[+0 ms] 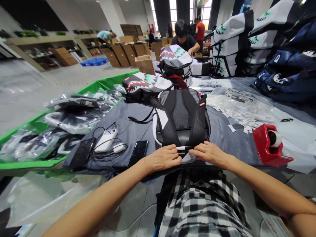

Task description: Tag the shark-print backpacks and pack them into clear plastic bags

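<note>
black and white backpack (182, 120): center of frame, straps up, near end at the table edge. left hand (166, 158) and right hand (209, 153) at its near end, lower center, fingers curled, pinching the two sides of a white-and-black strip (182, 149). phone (139, 150) just left of the backpack, flat. further left: white charger (106, 141) with tangled black cables. red tape dispenser (270, 144) right of frame, roll in it. loose white tags (244, 123) and clear plastic bags (243, 102) upper right of the backpack. shark-mouth backpack (148, 84) behind it, upper center. green-edged bin (29, 164) at left, bagged goods inside. person (184, 36) bent over, top center.
</note>
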`<state>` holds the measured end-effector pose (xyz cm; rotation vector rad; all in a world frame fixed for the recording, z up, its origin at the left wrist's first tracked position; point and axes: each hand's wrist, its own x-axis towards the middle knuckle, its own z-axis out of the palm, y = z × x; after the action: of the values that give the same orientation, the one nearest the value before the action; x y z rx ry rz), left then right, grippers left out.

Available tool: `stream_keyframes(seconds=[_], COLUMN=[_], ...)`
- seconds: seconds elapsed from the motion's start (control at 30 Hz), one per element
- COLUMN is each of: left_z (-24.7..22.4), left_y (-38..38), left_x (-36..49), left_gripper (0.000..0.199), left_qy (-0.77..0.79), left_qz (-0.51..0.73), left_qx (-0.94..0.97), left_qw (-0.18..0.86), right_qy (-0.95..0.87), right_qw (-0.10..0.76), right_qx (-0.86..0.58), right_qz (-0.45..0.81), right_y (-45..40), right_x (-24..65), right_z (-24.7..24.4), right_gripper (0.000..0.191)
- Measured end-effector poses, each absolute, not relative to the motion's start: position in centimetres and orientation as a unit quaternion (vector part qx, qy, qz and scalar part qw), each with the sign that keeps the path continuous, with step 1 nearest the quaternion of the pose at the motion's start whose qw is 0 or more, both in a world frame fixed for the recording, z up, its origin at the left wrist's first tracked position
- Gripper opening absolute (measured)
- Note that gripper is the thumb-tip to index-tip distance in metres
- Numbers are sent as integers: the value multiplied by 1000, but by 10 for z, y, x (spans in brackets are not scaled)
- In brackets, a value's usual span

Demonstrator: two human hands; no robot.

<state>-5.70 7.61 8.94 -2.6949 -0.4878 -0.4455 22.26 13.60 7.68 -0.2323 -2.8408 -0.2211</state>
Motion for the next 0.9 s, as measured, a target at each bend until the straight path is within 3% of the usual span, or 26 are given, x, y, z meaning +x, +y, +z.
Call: stream_keyframes(seconds=[0.1, 0.27, 0.47, 0.6, 0.8, 0.9], left_z=[92, 89, 83, 83, 73, 63], left_y=[84, 82, 81, 84, 70, 61], left_x=[-57, -58, -58, -59, -53, -53], left_gripper=[17, 13, 11, 7, 15, 12], left_qy=[-128, -88, -79, -90, -79, -80], left_qz=[-170, -188, -156, -167, -151, -144], left_qx=[-956, -956, -965, -959, -970, -971], left_qw=[203, 207, 196, 211, 173, 173], right_qy=[-985, -991, -996, -992, -989, -991], right_qw=[118, 116, -39, -87, -98, -58], right_qx=[-100, -54, -73, -17, -14, 3], right_qz=[-74, -25, -20, -90, -112, -123], right_y=[138, 140, 145, 144, 144, 143], right_x=[220, 221, 215, 215, 221, 226], right_z=[75, 85, 100, 111, 115, 101], right_gripper=[11, 21, 10, 11, 14, 13])
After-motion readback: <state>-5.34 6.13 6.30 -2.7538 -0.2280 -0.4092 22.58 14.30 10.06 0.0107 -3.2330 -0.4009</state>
